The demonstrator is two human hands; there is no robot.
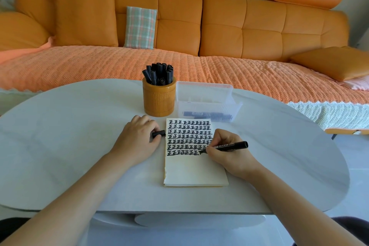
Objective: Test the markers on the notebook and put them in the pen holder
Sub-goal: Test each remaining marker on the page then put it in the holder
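One marker [229,146] is marking the notebook [193,170] between my hands; my right hand [227,158] is gripping it, my left hand [137,140] holding its cap [159,133]. Next, I'm guessing: recapping, then reaching the pen holder [159,102] beyond my left knuckles.

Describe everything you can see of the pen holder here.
The pen holder is a round orange-tan cup with a textured, stitched-looking wall, standing upright on the white table just beyond the notebook, close beside the clear plastic box on its right. Black markers stand crowded in it. Neither the left hand nor the right hand touches it.
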